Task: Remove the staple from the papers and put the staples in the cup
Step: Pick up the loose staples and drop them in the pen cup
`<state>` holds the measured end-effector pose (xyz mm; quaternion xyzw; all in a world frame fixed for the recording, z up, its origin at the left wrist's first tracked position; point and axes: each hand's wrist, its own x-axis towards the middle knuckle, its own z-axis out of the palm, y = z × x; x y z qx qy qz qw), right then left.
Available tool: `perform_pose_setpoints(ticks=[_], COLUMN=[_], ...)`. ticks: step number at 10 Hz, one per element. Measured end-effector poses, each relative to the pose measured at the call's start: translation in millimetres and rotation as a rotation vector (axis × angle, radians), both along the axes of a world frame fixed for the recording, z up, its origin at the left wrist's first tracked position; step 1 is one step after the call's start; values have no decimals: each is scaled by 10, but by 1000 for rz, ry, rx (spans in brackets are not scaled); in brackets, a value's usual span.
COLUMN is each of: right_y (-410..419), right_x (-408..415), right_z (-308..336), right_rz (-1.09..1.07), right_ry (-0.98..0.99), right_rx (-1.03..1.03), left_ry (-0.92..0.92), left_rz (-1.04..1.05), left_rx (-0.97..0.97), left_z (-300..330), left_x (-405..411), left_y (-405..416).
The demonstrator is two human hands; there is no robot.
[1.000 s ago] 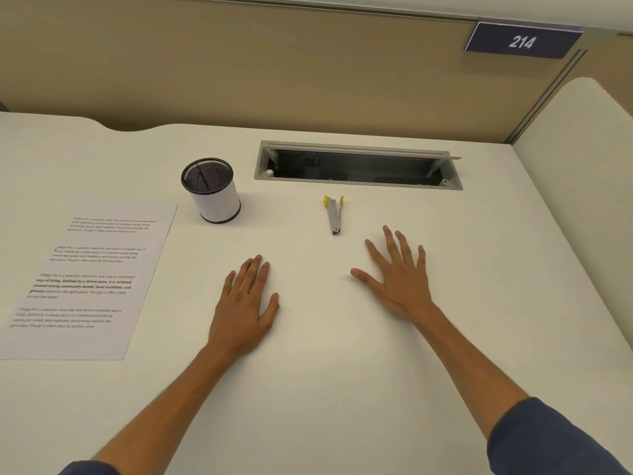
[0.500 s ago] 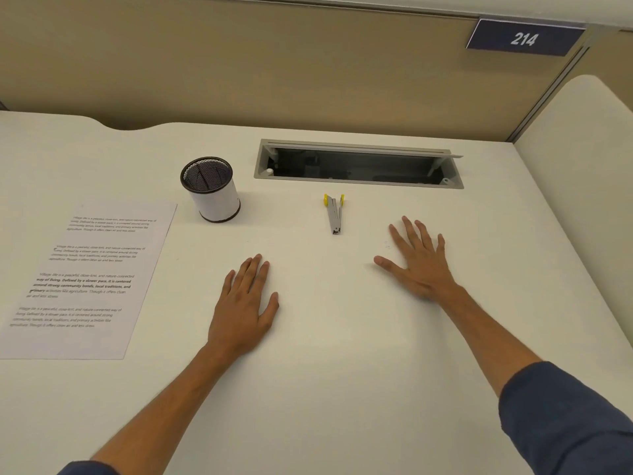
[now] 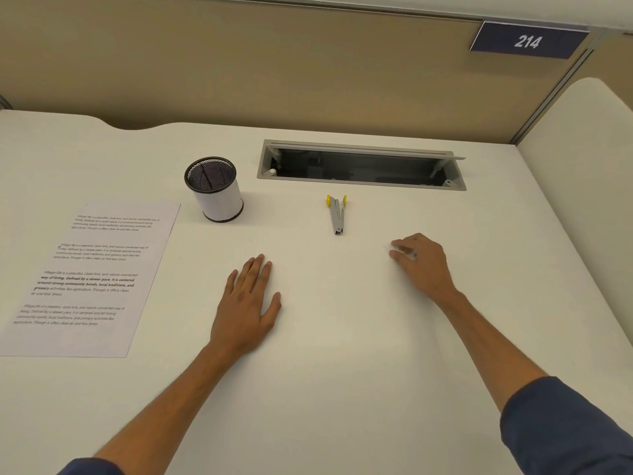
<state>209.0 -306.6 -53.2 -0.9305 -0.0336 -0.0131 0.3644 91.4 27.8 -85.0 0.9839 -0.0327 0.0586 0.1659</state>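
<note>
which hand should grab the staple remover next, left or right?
Right, probably. The right hand is raised with fingers curled and lies nearer the staple remover. The left hand rests flat on the desk, closer to the papers, so it could hold those.

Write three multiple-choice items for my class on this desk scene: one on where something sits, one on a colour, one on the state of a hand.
1. Where is the cup relative to the papers?
A. On top of them
B. Beyond their far right corner, apart from them
C. Inside the desk's cable slot

2. What colour are the knobs on the staple remover?
A. Yellow
B. Red
C. Blue

3. How is the left hand?
A. Gripping the cup
B. Lifting the papers
C. Flat on the desk, holding nothing

Answers:
1 B, the cup stands on bare desk past the sheet's corner.
2 A, two yellow knobs show at its far end.
3 C, palm down, fingers extended, nothing under it.
</note>
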Motion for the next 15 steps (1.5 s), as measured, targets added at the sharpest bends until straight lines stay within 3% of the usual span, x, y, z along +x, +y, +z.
perform_pose_setpoints(ticks=[2,6,9,12,13,15], right_y=[120,140,136,227,252,309], right_x=[87,176,142,69,77,221], right_z=[12,70,3,-160,-161,109], right_rz=[-24,131,136,82,38,-326], right_ry=[-27,3,-118,-254,-228,158], right_rx=[143,-106,-11,-231,-202,535], left_ry=[2,7,4,6,6,10], left_rz=[-1,-3,-4,-1,-2,-1], left_rx=[0,6,8,12,15,12], left_z=[-2,-8,2,11,10,12], left_x=[-2,2,-1,-8,-8,-7], left_y=[3,7,0,3,4,-1])
